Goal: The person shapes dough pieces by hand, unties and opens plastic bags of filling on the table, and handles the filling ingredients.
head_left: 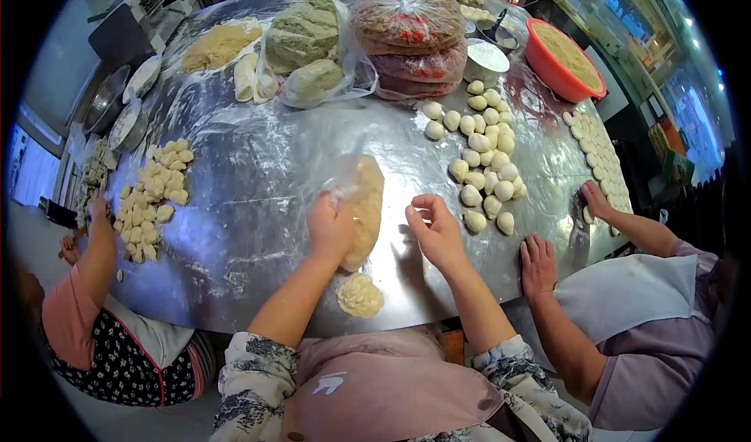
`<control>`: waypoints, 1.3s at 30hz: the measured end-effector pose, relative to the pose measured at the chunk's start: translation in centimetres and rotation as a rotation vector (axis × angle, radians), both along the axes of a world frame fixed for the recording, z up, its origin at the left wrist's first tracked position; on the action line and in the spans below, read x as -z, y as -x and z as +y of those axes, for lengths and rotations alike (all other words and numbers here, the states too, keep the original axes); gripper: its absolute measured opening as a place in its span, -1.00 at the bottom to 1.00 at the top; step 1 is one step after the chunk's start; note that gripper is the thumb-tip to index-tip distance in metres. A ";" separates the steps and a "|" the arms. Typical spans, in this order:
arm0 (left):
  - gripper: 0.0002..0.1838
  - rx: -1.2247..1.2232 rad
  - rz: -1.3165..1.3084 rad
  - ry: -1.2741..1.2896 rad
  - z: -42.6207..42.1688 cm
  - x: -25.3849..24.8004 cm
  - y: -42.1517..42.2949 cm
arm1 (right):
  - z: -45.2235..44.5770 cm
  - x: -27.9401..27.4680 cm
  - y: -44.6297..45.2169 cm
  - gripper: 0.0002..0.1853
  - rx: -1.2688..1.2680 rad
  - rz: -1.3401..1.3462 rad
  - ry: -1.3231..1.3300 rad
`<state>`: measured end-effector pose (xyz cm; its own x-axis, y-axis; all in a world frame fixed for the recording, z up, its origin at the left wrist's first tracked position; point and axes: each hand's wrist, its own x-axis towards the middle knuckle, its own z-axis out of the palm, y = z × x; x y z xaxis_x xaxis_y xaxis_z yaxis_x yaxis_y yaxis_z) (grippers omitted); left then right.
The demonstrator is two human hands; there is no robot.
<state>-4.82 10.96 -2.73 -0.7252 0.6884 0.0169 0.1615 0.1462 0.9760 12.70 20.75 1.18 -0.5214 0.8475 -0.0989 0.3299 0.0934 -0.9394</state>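
A long piece of tan dough (366, 215) lies on the metal table in front of me, with clear plastic film (344, 168) over its far left part. My left hand (330, 227) is closed on the film at the left side of this dough. To the right of the dough, my right hand (435, 229) is raised above the table, its fingers curled and apart, holding nothing. A small round dough lump (360, 296) sits near the table edge, just below the long piece.
Dough balls (489, 160) lie to the right, small dough pieces (152, 199) to the left. Bagged green dough (303, 43), a bagged reddish stack (408, 43) and a red basin (565, 60) stand farther back. Co-workers' hands (538, 266) rest at the right; another person works at left.
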 end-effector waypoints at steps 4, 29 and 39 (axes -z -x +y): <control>-0.74 -0.078 0.252 -0.008 0.7 -0.6 0.5 | 2.9 -0.5 0.3 -0.54 0.020 -0.184 -0.354; -0.70 0.002 0.757 0.125 2.1 5.7 0.3 | 26.7 -0.1 3.3 -0.28 -0.390 -1.108 -0.818; -0.71 0.012 0.708 0.145 2.0 4.8 0.1 | 28.8 -2.5 0.8 -0.34 0.084 -1.403 -0.803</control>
<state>-4.92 12.98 -7.54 -0.5664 0.7270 0.3881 0.7504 0.2602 0.6077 11.93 49.54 3.68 -0.3593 0.9328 0.0272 0.8707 0.3246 0.3696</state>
